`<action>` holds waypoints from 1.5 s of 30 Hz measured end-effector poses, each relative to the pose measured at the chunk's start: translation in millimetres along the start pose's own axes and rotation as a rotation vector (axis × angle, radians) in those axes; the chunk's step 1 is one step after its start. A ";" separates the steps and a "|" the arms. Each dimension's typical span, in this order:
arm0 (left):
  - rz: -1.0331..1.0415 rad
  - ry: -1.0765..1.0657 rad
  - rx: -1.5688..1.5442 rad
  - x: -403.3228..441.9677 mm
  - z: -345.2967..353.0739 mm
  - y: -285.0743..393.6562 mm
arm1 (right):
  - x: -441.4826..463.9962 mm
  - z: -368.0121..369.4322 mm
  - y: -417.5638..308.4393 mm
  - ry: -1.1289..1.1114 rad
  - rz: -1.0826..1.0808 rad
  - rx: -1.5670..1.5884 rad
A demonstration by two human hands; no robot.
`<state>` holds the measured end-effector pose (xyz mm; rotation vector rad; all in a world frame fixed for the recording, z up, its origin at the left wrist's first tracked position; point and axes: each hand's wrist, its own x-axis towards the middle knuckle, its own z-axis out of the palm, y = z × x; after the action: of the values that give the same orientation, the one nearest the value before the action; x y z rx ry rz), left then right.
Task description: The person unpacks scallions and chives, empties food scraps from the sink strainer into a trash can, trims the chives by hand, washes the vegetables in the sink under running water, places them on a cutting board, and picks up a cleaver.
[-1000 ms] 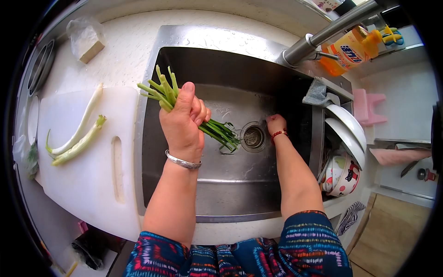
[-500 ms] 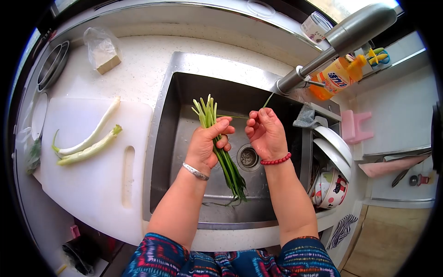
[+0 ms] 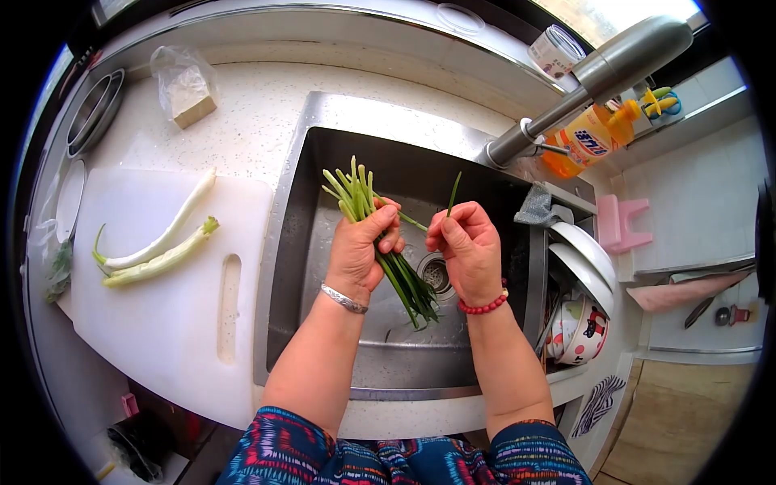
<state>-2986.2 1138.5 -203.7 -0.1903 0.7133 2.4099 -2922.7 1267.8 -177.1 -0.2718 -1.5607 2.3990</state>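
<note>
My left hand is closed around a bunch of garlic chives, held over the sink. The pale stalk ends poke out above the fist, and the dark green leaves hang below it. Close by on the right, my right hand pinches a single chive strand between thumb and fingers. One end of that strand sticks up above the fingertips. A thin green stalk spans the gap between the two hands. Beneath them is the drain.
Two scallion stalks lie on a white cutting board left of the sink. A bagged block sits behind the board. The faucet, an orange detergent bottle and stacked bowls stand on the right.
My right hand has turned inward and lowered slightly, and the strand in it now points more upright. The chive bunch has shifted up a little, its leaf tips higher.
</note>
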 end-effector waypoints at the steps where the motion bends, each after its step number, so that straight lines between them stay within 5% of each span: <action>1: 0.020 0.011 0.033 0.5 0.0 0.0 | 0.1 -0.6 -1.7 0.033 0.014 -0.047; 5: 0.067 0.040 0.174 0.9 1.2 -0.6 | 11.0 -16.0 -17.4 0.385 -0.404 -0.537; 8: 0.104 0.112 0.376 -2.1 7.2 -1.5 | 12.7 -19.0 -32.2 0.300 -0.440 -0.841; 9: 0.105 0.115 0.415 -2.7 8.3 -2.2 | 12.1 -16.8 -37.6 0.172 -0.416 -1.054; 13: 0.060 0.093 0.461 -2.6 9.3 -4.4 | 15.1 -6.5 -20.8 -0.188 -0.051 -1.025; 22: 0.061 0.177 0.242 0.5 3.2 4.3 | 8.3 -36.8 -0.3 -0.145 0.298 -0.618; 26: 0.109 0.220 0.188 2.9 -0.3 7.1 | 3.8 -91.5 35.4 -0.068 0.556 -0.600; 27: 0.109 0.219 0.189 3.3 -1.3 6.9 | 1.5 -97.3 41.1 -0.023 0.562 -0.874; 28: 0.106 0.218 0.169 4.2 -3.1 6.6 | 0.5 -104.2 47.6 0.024 0.560 -1.148; 32: 0.075 0.216 0.083 4.8 -6.9 6.8 | -0.9 -135.2 70.1 0.144 0.451 -1.249; 34: 0.092 0.236 0.095 4.6 -5.2 7.8 | -8.0 -124.2 59.4 0.042 0.080 -1.710; 35: 0.112 0.261 0.106 4.7 -4.7 8.4 | -4.4 -117.4 49.5 0.050 0.078 -1.717; 37: 0.123 0.243 0.124 5.5 -7.7 8.7 | 14.0 -102.9 24.2 0.244 0.156 -0.659; 39: 0.122 0.207 0.133 5.5 -8.2 9.6 | 32.4 -93.4 -3.3 0.379 -0.122 -0.298; 45: 0.098 0.206 0.090 7.1 -12.1 10.3 | 83.2 -97.9 -58.7 0.572 -0.539 -0.259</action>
<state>-2998.5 1128.8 -211.5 -0.3788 0.9428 2.4679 -2965.3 1401.8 -163.9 -0.4680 -1.4273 1.5365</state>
